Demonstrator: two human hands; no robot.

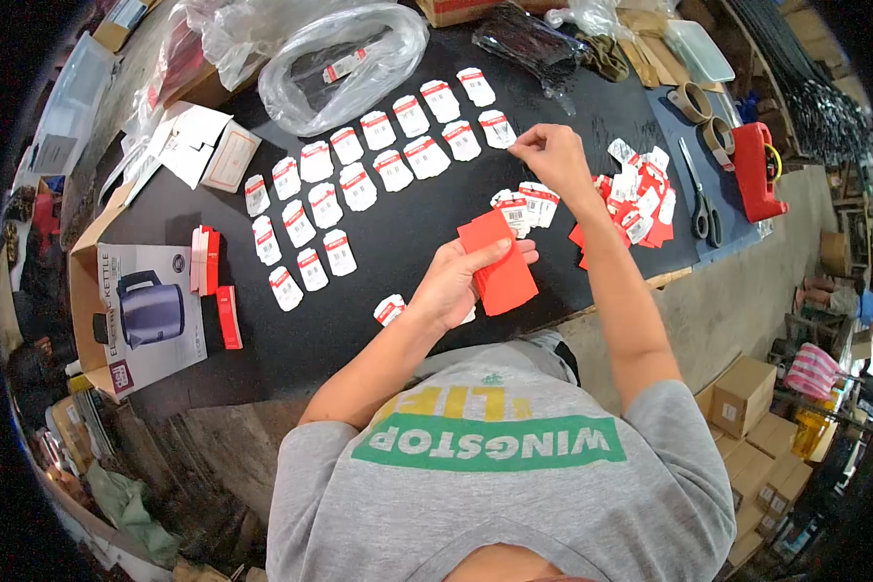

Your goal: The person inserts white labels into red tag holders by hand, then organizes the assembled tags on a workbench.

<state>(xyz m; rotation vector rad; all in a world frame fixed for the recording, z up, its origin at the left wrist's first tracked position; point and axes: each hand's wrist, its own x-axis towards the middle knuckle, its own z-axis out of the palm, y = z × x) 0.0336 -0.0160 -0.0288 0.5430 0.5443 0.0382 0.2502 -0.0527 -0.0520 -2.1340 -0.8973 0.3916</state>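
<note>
My left hand (456, 276) is closed around flat red cards (506, 270), thumb on top. My right hand (553, 160) reaches forward over the black table, thumb and fingertips pinched at the lower corner of a white-and-red barcode tag (496, 129). That tag ends a row of similar tags (427, 155) laid out in curved rows. Just beyond the red cards lies a small group of barcode tags (538, 206). A loose heap of red and white tags (638, 194) sits beside my right forearm. Another tag (389, 309) lies by my left wrist, partly covered.
An electric kettle box (150, 310) stands at the left, with red card stacks (228, 317) beside it. Clear plastic wrap (344, 63) lies at the back. Scissors (705, 209), tape rolls (718, 138) and a red tape dispenser (757, 175) are at the right.
</note>
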